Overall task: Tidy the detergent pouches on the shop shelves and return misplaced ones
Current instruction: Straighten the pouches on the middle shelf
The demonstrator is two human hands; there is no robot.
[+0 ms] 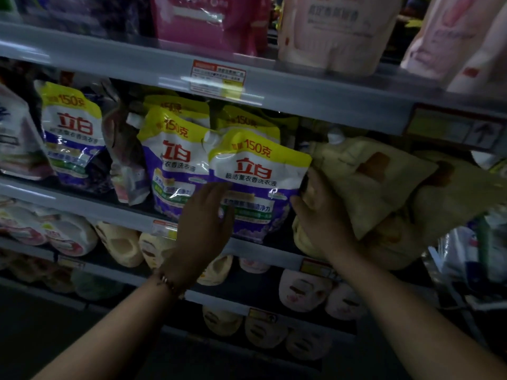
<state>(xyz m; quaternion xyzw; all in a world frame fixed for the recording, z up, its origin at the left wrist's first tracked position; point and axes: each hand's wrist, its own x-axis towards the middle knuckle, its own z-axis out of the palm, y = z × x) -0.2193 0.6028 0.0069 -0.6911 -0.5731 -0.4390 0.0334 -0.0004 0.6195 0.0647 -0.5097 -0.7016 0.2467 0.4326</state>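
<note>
the middle shelf (82, 198) is packed: purple pouches (175, 160) stand in overlapping rows, the front pouch (258, 171) leaning out over the shelf edge. the left hand (205, 223) lies flat on its face, the right hand (321, 215) fills the narrow gap between it and the cream pouches (370, 174), which tilt across the right side. the upper shelf (301, 89) hangs low over the pouch tops, leaving little headroom. open aisle lies only in front, below the arms.

The middle shelf shows five purple-and-yellow pouches (258, 185), two cream pouches (367, 182) and two hands (205, 223).
</note>
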